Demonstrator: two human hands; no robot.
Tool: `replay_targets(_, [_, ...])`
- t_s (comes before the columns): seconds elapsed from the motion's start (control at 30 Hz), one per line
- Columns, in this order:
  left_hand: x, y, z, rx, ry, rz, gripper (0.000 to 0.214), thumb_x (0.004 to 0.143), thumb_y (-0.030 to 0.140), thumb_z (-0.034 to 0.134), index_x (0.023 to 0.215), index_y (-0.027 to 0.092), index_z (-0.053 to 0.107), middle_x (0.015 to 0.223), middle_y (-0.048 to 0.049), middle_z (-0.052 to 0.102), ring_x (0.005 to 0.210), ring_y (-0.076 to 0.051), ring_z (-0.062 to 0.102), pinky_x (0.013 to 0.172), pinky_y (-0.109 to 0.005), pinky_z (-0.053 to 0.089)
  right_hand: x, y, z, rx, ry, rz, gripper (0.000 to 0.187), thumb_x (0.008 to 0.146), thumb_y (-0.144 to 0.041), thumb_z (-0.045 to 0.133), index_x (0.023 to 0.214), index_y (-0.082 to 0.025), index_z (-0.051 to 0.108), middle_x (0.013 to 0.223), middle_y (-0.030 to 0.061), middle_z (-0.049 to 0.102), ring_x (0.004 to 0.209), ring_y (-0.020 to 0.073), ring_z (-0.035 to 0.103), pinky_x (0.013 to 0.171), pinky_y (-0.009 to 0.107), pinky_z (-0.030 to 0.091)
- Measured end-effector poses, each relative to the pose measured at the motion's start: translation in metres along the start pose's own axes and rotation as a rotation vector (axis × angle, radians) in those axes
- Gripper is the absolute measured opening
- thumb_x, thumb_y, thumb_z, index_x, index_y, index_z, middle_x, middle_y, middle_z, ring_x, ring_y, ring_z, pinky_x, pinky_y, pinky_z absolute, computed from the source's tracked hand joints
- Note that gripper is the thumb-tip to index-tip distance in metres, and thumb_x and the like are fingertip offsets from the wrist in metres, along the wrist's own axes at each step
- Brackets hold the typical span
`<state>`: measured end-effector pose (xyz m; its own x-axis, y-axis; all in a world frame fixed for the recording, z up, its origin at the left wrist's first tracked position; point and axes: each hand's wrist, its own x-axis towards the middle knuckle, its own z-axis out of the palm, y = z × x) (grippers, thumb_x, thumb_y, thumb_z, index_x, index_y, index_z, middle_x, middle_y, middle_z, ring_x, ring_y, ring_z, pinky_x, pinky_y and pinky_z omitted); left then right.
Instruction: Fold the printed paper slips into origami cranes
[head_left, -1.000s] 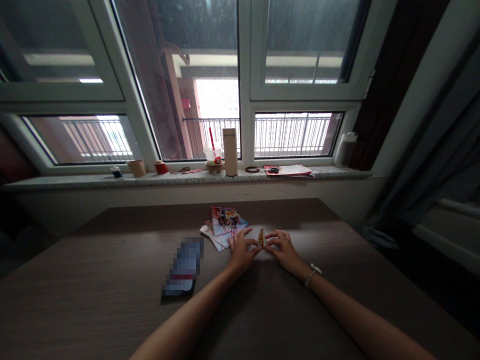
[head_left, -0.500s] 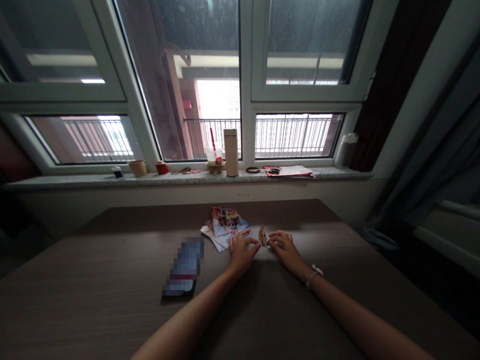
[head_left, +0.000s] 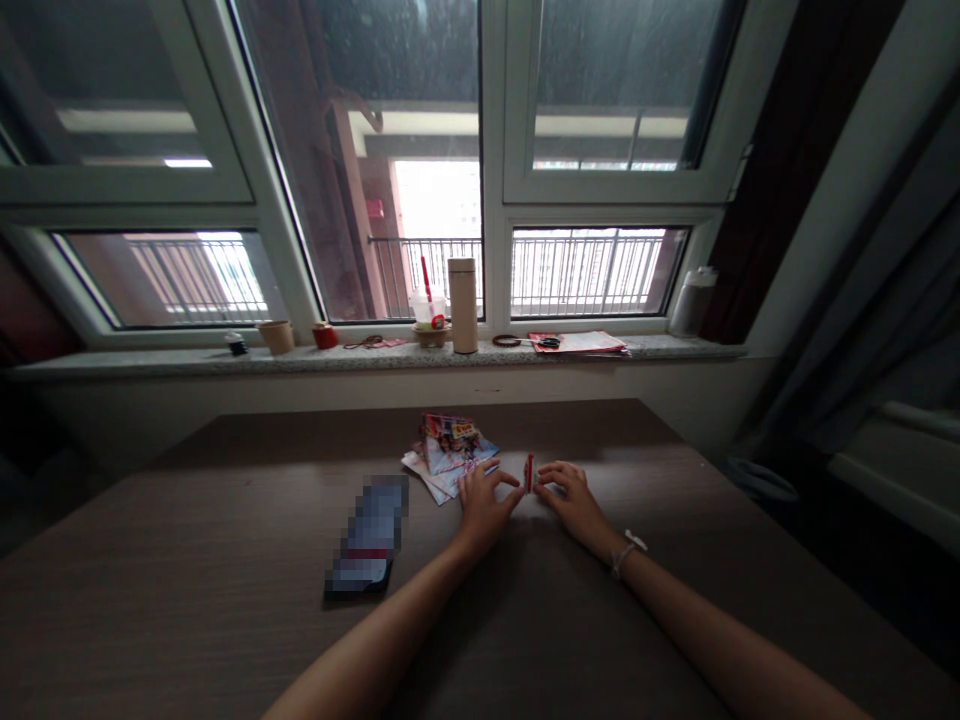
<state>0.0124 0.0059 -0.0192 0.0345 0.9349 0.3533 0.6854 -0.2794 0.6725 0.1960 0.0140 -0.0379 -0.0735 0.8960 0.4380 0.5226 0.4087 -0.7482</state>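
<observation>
A small, colourful folded paper piece (head_left: pixel 529 473) stands upright between my hands, just above or on the brown table, with a narrow red edge facing me. My left hand (head_left: pixel 484 503) comes from the left, thumb and forefinger bent together at its lower side. On the right, the bent fingertips of my right hand (head_left: pixel 576 500) reach its lower part; a light band circles that wrist. The exact contact is too small to make out fully. Several printed paper sheets (head_left: pixel 448 447) lie in an overlapping pile behind my left hand, which partly covers them.
A phone (head_left: pixel 369 535), its screen blurred, lies left of my left forearm on the table (head_left: pixel 187 530). Along the windowsill (head_left: pixel 360 358) stand a beige flask (head_left: pixel 463 305), a paper cup (head_left: pixel 277 337), a cup with a red straw (head_left: pixel 429 308), scissors (head_left: pixel 546 343) and papers (head_left: pixel 581 343).
The folded paper has turned from showing a patterned triangular face to a thin red edge, and sits slightly farther right. My left fingertips have shifted a little right; my right hand has hardly moved.
</observation>
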Motion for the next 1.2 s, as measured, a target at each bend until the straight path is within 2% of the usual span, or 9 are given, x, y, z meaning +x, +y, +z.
replay_targets(0.13, [-0.001, 0.003, -0.002, 0.006, -0.007, 0.03, 0.007, 0.079, 0.032, 0.073, 0.084, 0.028, 0.075, 0.13, -0.0035, 0.057, 0.127, -0.027, 0.045, 0.114, -0.053, 0.02, -0.001, -0.004, -0.001, 0.007, 0.006, 0.015, 0.018, 0.081, -0.042, 0.066, 0.078, -0.026, 0.071, 0.106, 0.0055, 0.065, 0.113, 0.0255, 0.048, 0.106, 0.044, 0.033])
replay_targets(0.37, [-0.001, 0.001, -0.001, 0.015, 0.003, 0.012, 0.005, 0.08, 0.025, 0.071, 0.08, 0.027, 0.075, 0.13, -0.0043, 0.058, 0.127, -0.027, 0.045, 0.113, -0.053, 0.021, -0.003, -0.011, -0.003, 0.016, -0.055, -0.019, 0.014, 0.08, -0.041, 0.068, 0.079, -0.027, 0.073, 0.108, 0.0043, 0.065, 0.113, 0.0247, 0.049, 0.104, 0.044, 0.034])
replay_targets(0.63, [-0.001, -0.002, 0.001, 0.01, 0.007, 0.025, 0.006, 0.078, 0.027, 0.073, 0.083, 0.027, 0.077, 0.128, -0.0046, 0.059, 0.126, -0.027, 0.046, 0.112, -0.053, 0.023, -0.002, -0.01, -0.005, 0.071, -0.115, -0.005, 0.016, 0.082, -0.04, 0.065, 0.083, -0.026, 0.073, 0.105, 0.0041, 0.07, 0.124, 0.0256, 0.045, 0.11, 0.046, 0.029])
replay_targets(0.87, [-0.004, 0.003, -0.004, 0.028, -0.007, 0.036, 0.019, 0.07, 0.032, 0.081, 0.088, 0.029, 0.076, 0.129, -0.0034, 0.058, 0.126, -0.029, 0.046, 0.112, -0.054, 0.022, -0.002, -0.009, -0.003, 0.047, -0.092, 0.064, 0.016, 0.08, -0.037, 0.064, 0.085, -0.024, 0.074, 0.109, 0.0076, 0.067, 0.122, 0.0271, 0.05, 0.108, 0.044, 0.03])
replay_targets(1.2, [-0.003, 0.007, -0.005, 0.035, -0.021, 0.012, 0.008, 0.076, 0.024, 0.074, 0.083, 0.028, 0.076, 0.129, -0.0033, 0.059, 0.125, -0.027, 0.047, 0.113, -0.055, 0.02, -0.003, -0.008, -0.003, 0.071, -0.052, 0.057, 0.017, 0.08, -0.036, 0.064, 0.088, -0.025, 0.074, 0.106, 0.0065, 0.067, 0.118, 0.0259, 0.05, 0.105, 0.042, 0.034])
